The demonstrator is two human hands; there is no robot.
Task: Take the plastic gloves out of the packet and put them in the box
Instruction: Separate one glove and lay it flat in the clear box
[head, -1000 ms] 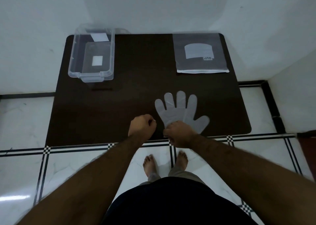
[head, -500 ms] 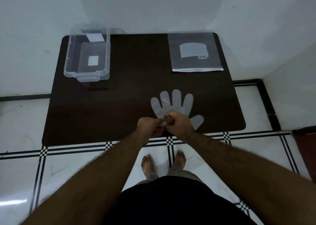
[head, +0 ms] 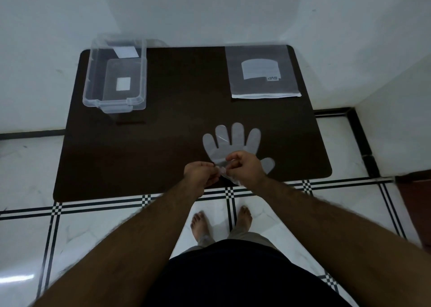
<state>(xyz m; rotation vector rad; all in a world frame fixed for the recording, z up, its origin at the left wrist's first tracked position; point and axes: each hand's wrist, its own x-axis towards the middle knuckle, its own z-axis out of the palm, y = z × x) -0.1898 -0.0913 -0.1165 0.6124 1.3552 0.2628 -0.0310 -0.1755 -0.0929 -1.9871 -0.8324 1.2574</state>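
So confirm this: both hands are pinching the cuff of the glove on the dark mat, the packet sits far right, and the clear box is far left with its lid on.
Wrong on the lid: in the head view the clear box stands open, with no lid on it. The rest holds: left hand and right hand pinch the glove cuff on the mat; packet far right.

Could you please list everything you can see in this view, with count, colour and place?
plastic glove: one, translucent, flat on the near middle of the table, cuff end lifted between both hands
glove packet: one, clear with a pale label, far right of the table
storage box: one, clear plastic, open, far left of the table
table: one, dark brown, against the white wall
floor: white tiles with black checked lines, below the table's near edge
left hand: one, pinching the glove's cuff
right hand: one, pinching the same cuff
feet: two, bare, on the floor
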